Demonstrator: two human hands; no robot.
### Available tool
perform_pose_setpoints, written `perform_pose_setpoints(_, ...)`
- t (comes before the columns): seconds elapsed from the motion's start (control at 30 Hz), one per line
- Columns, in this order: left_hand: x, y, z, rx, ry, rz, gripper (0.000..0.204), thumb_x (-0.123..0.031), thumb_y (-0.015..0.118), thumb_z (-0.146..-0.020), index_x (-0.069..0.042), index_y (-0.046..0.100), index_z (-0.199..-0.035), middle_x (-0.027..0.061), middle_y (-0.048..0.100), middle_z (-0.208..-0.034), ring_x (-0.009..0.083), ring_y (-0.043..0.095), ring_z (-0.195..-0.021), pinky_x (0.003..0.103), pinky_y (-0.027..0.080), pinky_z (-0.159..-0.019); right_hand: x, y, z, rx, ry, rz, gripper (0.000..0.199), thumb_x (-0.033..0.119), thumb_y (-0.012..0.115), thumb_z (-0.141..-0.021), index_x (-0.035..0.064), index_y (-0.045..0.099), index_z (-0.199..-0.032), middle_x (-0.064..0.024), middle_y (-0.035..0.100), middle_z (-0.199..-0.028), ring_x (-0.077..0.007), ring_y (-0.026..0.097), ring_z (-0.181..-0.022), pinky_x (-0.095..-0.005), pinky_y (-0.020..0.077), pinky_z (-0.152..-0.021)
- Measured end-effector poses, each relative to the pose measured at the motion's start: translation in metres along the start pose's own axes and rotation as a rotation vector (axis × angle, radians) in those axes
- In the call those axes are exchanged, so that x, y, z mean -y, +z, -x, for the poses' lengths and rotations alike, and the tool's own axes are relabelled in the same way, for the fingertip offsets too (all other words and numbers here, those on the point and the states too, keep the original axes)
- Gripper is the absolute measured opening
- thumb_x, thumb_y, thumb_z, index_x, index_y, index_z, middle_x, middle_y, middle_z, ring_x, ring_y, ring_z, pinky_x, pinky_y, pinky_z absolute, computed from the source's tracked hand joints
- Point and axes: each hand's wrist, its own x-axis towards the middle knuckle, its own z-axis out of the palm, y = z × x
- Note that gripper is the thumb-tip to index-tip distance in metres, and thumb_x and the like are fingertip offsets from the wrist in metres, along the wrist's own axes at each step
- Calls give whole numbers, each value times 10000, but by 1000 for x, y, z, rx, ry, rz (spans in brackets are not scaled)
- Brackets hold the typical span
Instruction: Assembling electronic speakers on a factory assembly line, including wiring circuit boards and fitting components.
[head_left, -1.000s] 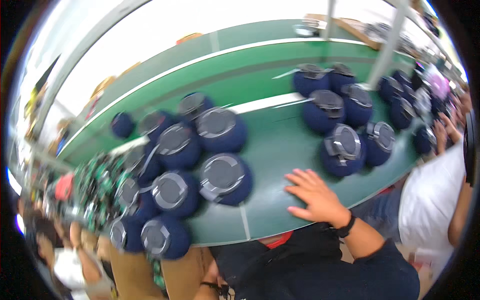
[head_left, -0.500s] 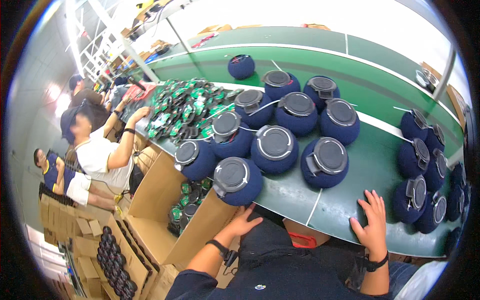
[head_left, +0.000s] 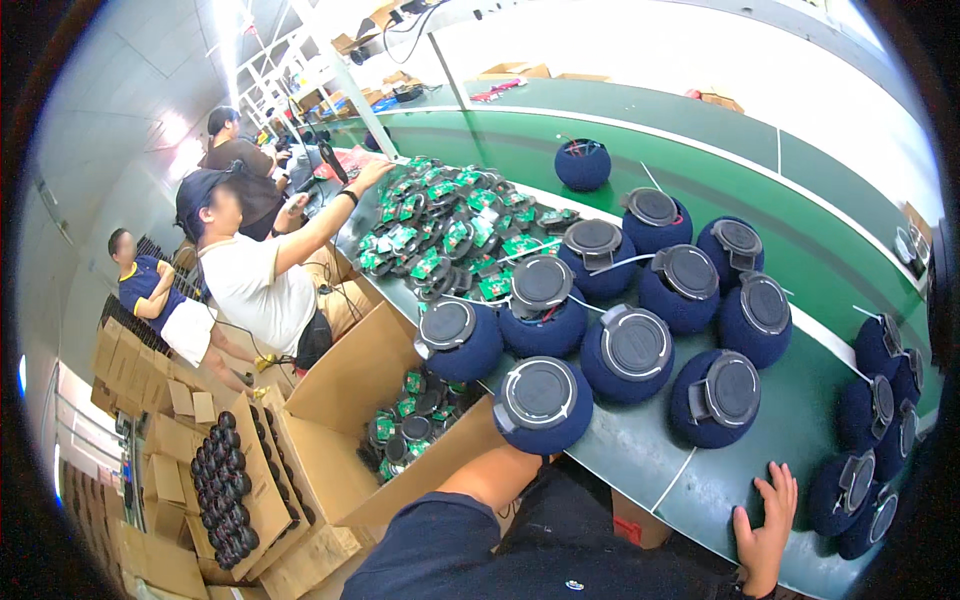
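Right hand (head_left: 765, 525): at 5 o'clock, palm down on the green table (head_left: 700, 480); fingers spread, holding nothing, resting just beside a dark-blue round speaker shell (head_left: 838, 492) at its right.
Left hand: hidden behind the nearest speaker (head_left: 542, 405); only the forearm (head_left: 500, 478) shows, rising from 6 o'clock toward that speaker's underside. Finger state cannot be told.
Nearest speaker: dark-blue fabric ball with a grey round cap, at the table's near edge, just below centre.
Speaker cluster (head_left: 640, 300): about ten more of the same kind, caps up, from centre toward 3 o'clock; one open shell (head_left: 583, 163) stands apart at 12 o'clock.
Parts pile (head_left: 450, 230): green circuit boards and black rings, heaped at 11 o'clock.
Cardboard box (head_left: 350, 400): open, at 7 o'clock below the table edge, holding similar parts.
Co-worker (head_left: 262, 275): seated at 9 o'clock, one arm stretched to the pile.
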Motion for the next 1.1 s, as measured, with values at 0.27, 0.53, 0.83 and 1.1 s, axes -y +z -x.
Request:
perform_pose_setpoints(0.27,-5,-2,-25,54,75,-15,675,-521,620,-988,-81,526,-1491,241,511,-1526,413,466,-1421,454,382,-1170,1,1,0,7,10,15,450,160,698,-768,9,631,-1186,-210,533,-1503,-450,405,-1462,-568,240,-1233)
perform_pose_setpoints(0.53,4,-15,-39,223,237,-53,652,-522,615,-993,-85,549,-1473,221,523,-1524,403,482,-1410,453,389,-1164,2,-12,-13,96,-8,-2,617,321,790,-796,24,630,-1313,-225,489,-1548,-434,375,-1488,-564,231,-1238)
perform_pose_setpoints(0.83,-107,-18,90,408,750,-29,683,-528,579,-1025,-41,510,-1498,247,517,-1515,395,485,-1416,466,361,-1197,-24,-32,-32,187,31,-248,662,385,760,-905,49,551,-1436,-260,445,-1569,-456,338,-1506,-527,289,-1228)
perform_pose_setpoints(1.1,-198,-68,63,-160,1079,133,232,-235,743,-919,-45,705,-1046,116,712,-1025,327,690,-957,429,528,-829,-44,18,-98,0,-82,-127,531,365,736,-911,73,618,-1338,-228,476,-1547,-437,359,-1496,-567,246,-1239)
